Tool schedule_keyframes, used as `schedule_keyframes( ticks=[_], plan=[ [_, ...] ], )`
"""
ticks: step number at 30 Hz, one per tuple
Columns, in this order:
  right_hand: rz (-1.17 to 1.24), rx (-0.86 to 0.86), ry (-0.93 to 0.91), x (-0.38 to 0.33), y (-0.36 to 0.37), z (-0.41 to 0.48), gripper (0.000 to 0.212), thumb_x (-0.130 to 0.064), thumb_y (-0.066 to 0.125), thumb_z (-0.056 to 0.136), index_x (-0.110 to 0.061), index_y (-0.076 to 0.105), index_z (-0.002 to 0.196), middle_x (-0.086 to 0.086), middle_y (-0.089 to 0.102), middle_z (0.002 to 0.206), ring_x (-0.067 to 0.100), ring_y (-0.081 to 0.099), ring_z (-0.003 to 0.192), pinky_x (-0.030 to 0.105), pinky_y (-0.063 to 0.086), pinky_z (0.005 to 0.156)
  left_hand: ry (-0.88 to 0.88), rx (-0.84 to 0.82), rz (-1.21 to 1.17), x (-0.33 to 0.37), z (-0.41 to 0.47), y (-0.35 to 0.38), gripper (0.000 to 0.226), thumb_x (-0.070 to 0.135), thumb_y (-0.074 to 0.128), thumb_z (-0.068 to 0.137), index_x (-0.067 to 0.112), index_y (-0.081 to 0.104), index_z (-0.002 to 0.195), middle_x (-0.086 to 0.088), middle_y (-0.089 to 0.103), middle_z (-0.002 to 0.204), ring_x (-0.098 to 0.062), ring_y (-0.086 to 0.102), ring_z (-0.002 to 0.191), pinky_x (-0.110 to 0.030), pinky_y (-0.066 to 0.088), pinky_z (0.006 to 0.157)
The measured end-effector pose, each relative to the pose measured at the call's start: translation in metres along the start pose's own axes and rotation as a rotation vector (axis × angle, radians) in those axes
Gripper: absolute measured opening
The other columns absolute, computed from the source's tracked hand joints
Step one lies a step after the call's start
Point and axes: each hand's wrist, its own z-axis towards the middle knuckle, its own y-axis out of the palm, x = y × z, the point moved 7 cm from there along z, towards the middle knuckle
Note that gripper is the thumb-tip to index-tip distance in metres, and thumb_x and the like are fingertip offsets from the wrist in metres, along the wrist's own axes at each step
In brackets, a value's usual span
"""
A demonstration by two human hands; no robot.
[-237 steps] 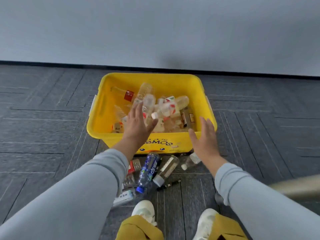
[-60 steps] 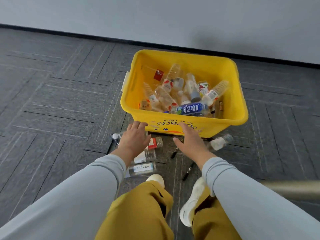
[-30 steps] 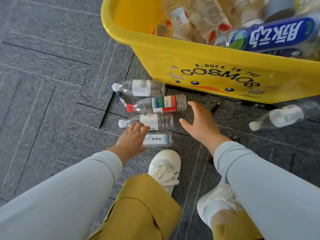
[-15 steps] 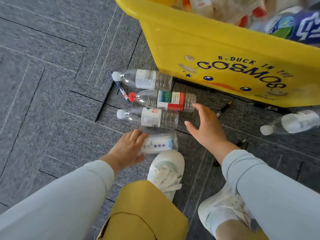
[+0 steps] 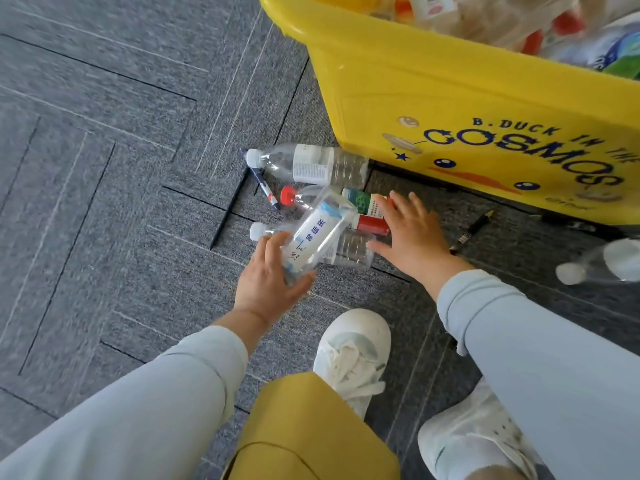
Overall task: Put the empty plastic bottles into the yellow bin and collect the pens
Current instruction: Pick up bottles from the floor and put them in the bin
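Grey carpet floor (image 5: 104,168). The yellow bin (image 5: 450,109) at one o'clock is cut off, contents blurred. The left hand (image 5: 266,282) grips a blue-labelled bottle (image 5: 313,237); the right hand (image 5: 412,237), fingers spread, touches the red-capped bottle (image 5: 298,199). A pen (image 5: 471,230) lies at three o'clock.

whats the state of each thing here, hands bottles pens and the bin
left hand, gripping the blue-label bottle
blue-label bottle, raised off the floor, tilted
right hand, open, fingers spread at the red-cap bottle
red-cap bottle, lying on the floor, capped
white-cap bottle by the bin, lying, capped
black pen, lying on the floor
blue pen, lying on the floor
yellow bin, holds bottles
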Motion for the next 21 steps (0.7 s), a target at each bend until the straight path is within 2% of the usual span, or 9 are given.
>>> schedule_keyframes(
  ticks=[3, 5, 7, 9, 12, 16, 19, 21],
  plan=[
    [0.071, 0.062, 0.007, 0.008, 0.003, -0.008, 0.089, -0.052, 0.069, 0.074, -0.019, 0.024, 0.144, 0.014, 0.034, 0.143, 0.036, 0.031, 0.130, 0.048, 0.031, 0.107, 0.019, 0.035, -0.032, 0.002, 0.000, 0.001, 0.070, 0.040, 0.064, 0.081, 0.003, 0.033, 0.132, -0.013, 0.046, 0.119, -0.018, 0.052, 0.081, -0.025, 0.046, 0.062],
    [0.180, 0.092, 0.042, 0.013, 0.006, -0.013, 0.087, -0.043, 0.075, 0.072, -0.015, 0.029, 0.141, 0.016, 0.041, 0.133, 0.034, 0.041, 0.120, 0.045, 0.037, 0.101, 0.011, 0.041, -0.047, 0.003, 0.000, 0.001, 0.071, 0.040, 0.063, 0.081, 0.004, 0.031, 0.133, -0.012, 0.046, 0.120, -0.017, 0.052, 0.083, -0.025, 0.046, 0.064],
    [0.216, 0.081, 0.091, 0.019, 0.011, -0.017, 0.088, -0.038, 0.076, 0.073, -0.014, 0.027, 0.142, 0.017, 0.039, 0.134, 0.034, 0.041, 0.120, 0.045, 0.038, 0.101, 0.002, 0.037, -0.058, 0.004, 0.000, 0.001, 0.071, 0.040, 0.063, 0.081, 0.005, 0.031, 0.134, -0.011, 0.046, 0.121, -0.014, 0.050, 0.083, -0.024, 0.046, 0.065],
    [0.143, 0.047, 0.128, 0.025, 0.015, -0.023, 0.088, -0.039, 0.074, 0.074, -0.015, 0.025, 0.142, 0.015, 0.039, 0.137, 0.035, 0.038, 0.122, 0.045, 0.038, 0.100, 0.004, 0.036, -0.057, 0.006, 0.000, -0.001, 0.072, 0.040, 0.064, 0.080, 0.006, 0.031, 0.134, -0.010, 0.046, 0.121, -0.013, 0.050, 0.083, -0.024, 0.045, 0.065],
    [0.062, 0.047, 0.158, 0.035, 0.000, -0.040, 0.079, -0.042, 0.073, 0.074, -0.018, 0.031, 0.136, 0.011, 0.045, 0.133, 0.034, 0.041, 0.118, 0.043, 0.040, 0.095, -0.004, 0.038, -0.063, 0.013, -0.004, -0.009, 0.072, 0.039, 0.064, 0.080, 0.007, 0.029, 0.135, -0.009, 0.044, 0.121, -0.016, 0.051, 0.086, -0.025, 0.046, 0.067],
    [0.153, 0.097, 0.139, 0.035, -0.052, -0.075, 0.076, -0.037, 0.075, 0.069, -0.017, 0.036, 0.132, 0.011, 0.048, 0.128, 0.032, 0.049, 0.113, 0.042, 0.045, 0.090, 0.047, 0.082, -0.076, 0.034, -0.015, -0.045, 0.072, 0.036, 0.066, 0.080, 0.005, 0.030, 0.134, -0.013, 0.044, 0.123, -0.019, 0.052, 0.089, -0.028, 0.046, 0.071],
    [0.188, 0.112, 0.128, 0.030, -0.094, -0.109, 0.073, -0.036, 0.072, 0.072, -0.019, 0.034, 0.132, 0.009, 0.048, 0.128, 0.029, 0.052, 0.110, 0.036, 0.045, 0.085, 0.061, 0.143, -0.090, 0.051, -0.023, -0.085, 0.071, 0.033, 0.068, 0.079, 0.003, 0.033, 0.132, -0.015, 0.045, 0.125, -0.029, 0.056, 0.096, -0.037, 0.050, 0.072],
    [0.186, 0.166, 0.092, 0.019, -0.126, -0.139, 0.071, -0.036, 0.071, 0.072, -0.020, 0.034, 0.131, 0.006, 0.048, 0.129, 0.026, 0.051, 0.111, 0.034, 0.043, 0.085, 0.093, 0.202, -0.109, 0.069, -0.035, -0.118, 0.068, 0.029, 0.072, 0.076, 0.001, 0.038, 0.129, -0.016, 0.047, 0.122, -0.033, 0.056, 0.098, -0.036, 0.046, 0.069]
  ],
)
